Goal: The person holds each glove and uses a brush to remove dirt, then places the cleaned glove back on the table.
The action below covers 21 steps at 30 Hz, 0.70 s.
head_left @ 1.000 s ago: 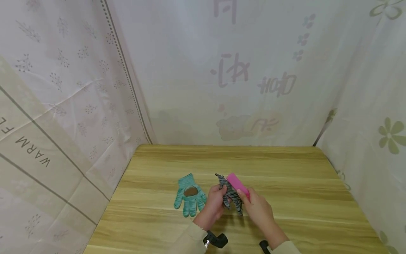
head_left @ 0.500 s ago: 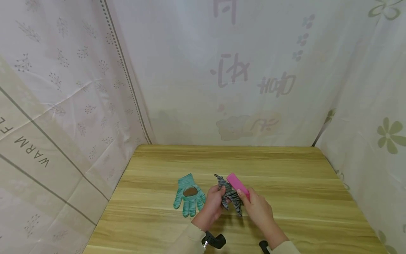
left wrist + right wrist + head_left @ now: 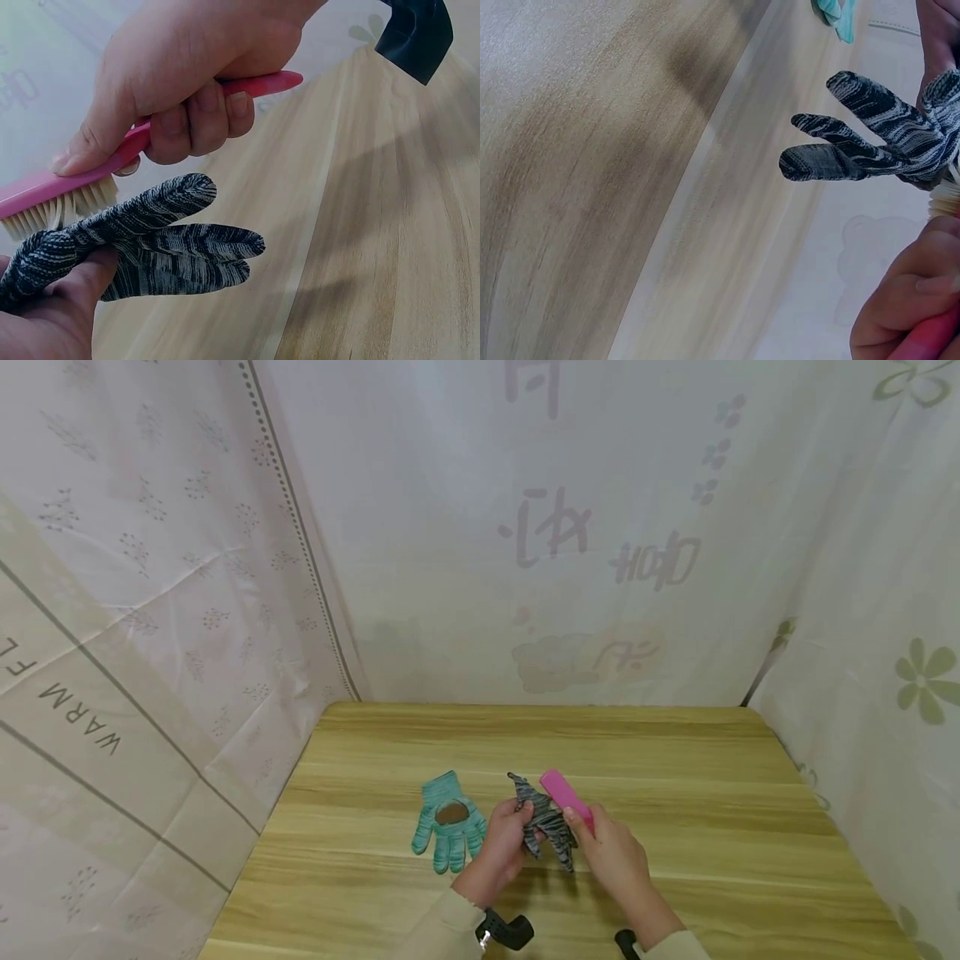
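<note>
My left hand (image 3: 504, 843) grips a black-and-grey knit glove (image 3: 161, 251), its thumb pressed over the fabric, and the glove's fingers stick out loose. My right hand (image 3: 617, 858) is wrapped round the handle of a pink brush (image 3: 564, 795), thumb along its back. In the left wrist view the pale bristles (image 3: 64, 208) point down and meet the glove near its thumb. From the right wrist, the bristles also show against the glove's edge, though most of the brush is out of frame.
A teal knit glove (image 3: 442, 839) with a brown oval patch (image 3: 452, 812) lies flat on the wooden table (image 3: 675, 760), left of my left hand. Patterned curtains (image 3: 450, 527) stand behind the table and at both sides.
The brush has shifted slightly to the right over the glove, my right hand with it. The left hand and its glove have moved barely left; the teal glove lies where it was.
</note>
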Each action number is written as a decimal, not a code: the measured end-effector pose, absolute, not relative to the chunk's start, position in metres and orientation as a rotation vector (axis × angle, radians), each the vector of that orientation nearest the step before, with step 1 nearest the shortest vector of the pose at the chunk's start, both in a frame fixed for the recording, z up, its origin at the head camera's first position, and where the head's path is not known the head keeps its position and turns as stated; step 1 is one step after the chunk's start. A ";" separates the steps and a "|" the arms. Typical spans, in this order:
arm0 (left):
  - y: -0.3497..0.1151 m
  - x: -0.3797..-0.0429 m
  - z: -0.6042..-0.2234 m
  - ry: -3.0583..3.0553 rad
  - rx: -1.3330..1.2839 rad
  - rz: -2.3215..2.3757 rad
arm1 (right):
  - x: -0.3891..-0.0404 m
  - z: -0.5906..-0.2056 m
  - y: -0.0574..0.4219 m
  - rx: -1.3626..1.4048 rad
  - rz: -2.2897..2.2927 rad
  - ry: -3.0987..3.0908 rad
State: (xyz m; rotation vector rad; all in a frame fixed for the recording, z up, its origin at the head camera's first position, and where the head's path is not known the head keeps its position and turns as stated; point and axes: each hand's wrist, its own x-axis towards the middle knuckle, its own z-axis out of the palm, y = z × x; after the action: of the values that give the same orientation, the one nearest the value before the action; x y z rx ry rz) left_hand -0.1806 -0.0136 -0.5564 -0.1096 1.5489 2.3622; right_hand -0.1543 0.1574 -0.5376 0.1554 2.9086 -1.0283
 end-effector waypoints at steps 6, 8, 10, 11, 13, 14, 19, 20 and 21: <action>-0.013 -0.181 -0.556 1.535 -0.102 2.362 | -0.152 -0.536 0.160 0.171 -1.043 2.915; -0.014 -0.181 -0.555 1.527 -0.104 2.364 | -0.153 -0.535 0.159 0.170 -1.044 2.920; -0.015 -0.182 -0.554 1.526 -0.098 2.363 | -0.154 -0.535 0.159 0.172 -1.044 2.924; -0.015 -0.182 -0.554 1.521 -0.096 2.363 | -0.154 -0.535 0.159 0.174 -1.048 2.924; -0.016 -0.182 -0.553 1.519 -0.088 2.362 | -0.154 -0.535 0.160 0.178 -1.062 2.916; -0.016 -0.182 -0.553 1.518 -0.082 2.362 | -0.154 -0.535 0.161 0.180 -1.066 2.914; -0.019 -0.182 -0.552 1.538 -0.078 2.357 | -0.154 -0.535 0.165 0.194 -1.069 2.911; -0.019 -0.182 -0.551 1.553 -0.085 2.350 | -0.153 -0.535 0.166 0.195 -1.076 2.909; -0.020 -0.183 -0.551 1.571 -0.093 2.342 | -0.153 -0.534 0.166 0.195 -1.086 2.905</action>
State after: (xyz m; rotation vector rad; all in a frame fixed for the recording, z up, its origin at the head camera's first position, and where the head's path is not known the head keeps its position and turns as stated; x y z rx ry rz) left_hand -0.1825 -0.0196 -0.5513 -0.0931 1.5705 2.3418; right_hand -0.1529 0.1662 -0.5341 0.1948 2.9047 -1.0858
